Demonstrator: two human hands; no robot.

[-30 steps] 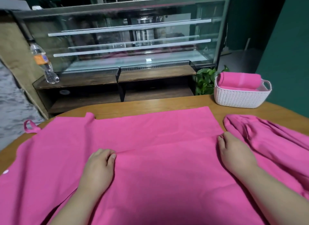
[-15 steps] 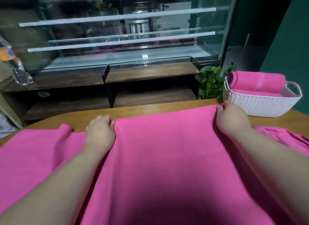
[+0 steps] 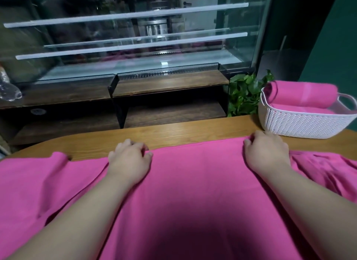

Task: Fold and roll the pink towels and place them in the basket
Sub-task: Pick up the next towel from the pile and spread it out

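A large pink towel [image 3: 197,182] covers most of the wooden table [image 3: 173,132], folded over with its fold edge toward the far side. My left hand [image 3: 129,157] pinches that far edge near its middle, fingers curled on the cloth. At the edge's right corner, my right hand [image 3: 267,151] grips it the same way. A second pink towel [image 3: 328,170] lies crumpled at the right. The white woven basket [image 3: 301,124] stands at the far right corner with rolled pink towels [image 3: 301,94] inside.
Beyond the table stands a glass display case [image 3: 135,37] over dark wooden shelves. A green plant [image 3: 245,91] sits left of the basket. A plastic bottle [image 3: 7,87] shows at the left edge. A strip of bare wood lies beyond the towel's far edge.
Both hands carried the towel's near part forward across the table, folding it over itself; they now sit at the far edge. The view tilted forward and closer to the basket.
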